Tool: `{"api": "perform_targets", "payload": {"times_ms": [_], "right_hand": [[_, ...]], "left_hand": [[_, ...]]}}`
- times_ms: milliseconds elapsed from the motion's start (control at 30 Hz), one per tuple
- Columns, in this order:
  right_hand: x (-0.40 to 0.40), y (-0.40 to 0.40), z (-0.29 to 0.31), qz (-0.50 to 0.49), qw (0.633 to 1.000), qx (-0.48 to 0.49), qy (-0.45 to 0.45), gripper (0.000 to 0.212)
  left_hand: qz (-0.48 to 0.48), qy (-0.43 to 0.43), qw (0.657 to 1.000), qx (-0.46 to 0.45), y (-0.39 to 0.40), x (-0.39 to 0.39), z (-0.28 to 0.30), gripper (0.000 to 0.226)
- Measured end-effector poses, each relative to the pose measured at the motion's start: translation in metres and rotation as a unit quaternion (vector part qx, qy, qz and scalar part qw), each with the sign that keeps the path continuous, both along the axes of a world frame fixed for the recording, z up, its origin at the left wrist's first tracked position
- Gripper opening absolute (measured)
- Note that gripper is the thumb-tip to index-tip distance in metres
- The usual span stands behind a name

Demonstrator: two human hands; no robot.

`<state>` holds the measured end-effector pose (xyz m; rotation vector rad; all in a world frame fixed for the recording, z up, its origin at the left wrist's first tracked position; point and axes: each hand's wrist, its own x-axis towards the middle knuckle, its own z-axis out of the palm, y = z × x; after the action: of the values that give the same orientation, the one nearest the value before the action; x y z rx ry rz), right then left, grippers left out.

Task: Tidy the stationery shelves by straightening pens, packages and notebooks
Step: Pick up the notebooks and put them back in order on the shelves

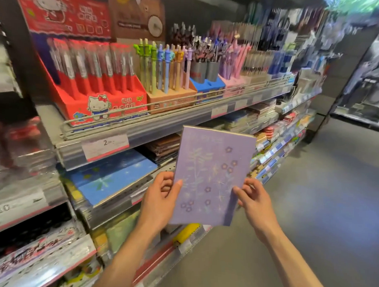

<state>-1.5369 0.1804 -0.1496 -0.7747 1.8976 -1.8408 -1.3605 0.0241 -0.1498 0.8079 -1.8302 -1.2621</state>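
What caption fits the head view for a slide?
Both hands, left hand and right hand, hold a purple notebook before stationery shelves.

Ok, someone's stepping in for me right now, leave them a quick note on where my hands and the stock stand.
Left hand and right hand both grip the purple flowered notebook, held upright in front of the shelves, off any stack.
Blue notebook lies on the notebook shelf below the pen displays.
Done: cannot tell from this view.
Left: shelve the purple notebook squarely, then straighten the rest.
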Motion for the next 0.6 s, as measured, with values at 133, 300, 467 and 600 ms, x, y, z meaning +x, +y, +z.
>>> {"api": "perform_targets", "payload": {"times_ms": [133,300,467,600], "right_hand": [[-0.034,-0.012,0.012,0.080,0.997,0.023,0.003,0.012],[-0.066,-0.027,0.020,0.179,0.982,0.055,0.013,0.011],[-0.073,-0.041,0.022,0.271,0.957,0.100,0.021,0.011],[-0.056,-0.052,0.020,0.321,0.936,0.137,0.039,0.011]], "left_hand": [[0.035,-0.020,0.999,-0.002,-0.003,-0.008,0.012,0.011],[0.079,-0.051,0.995,0.019,0.012,-0.003,0.020,0.013],[0.130,-0.059,0.987,0.073,0.036,0.011,0.020,0.018],[0.174,-0.047,0.977,0.116,0.047,0.031,0.016,0.019]]}}
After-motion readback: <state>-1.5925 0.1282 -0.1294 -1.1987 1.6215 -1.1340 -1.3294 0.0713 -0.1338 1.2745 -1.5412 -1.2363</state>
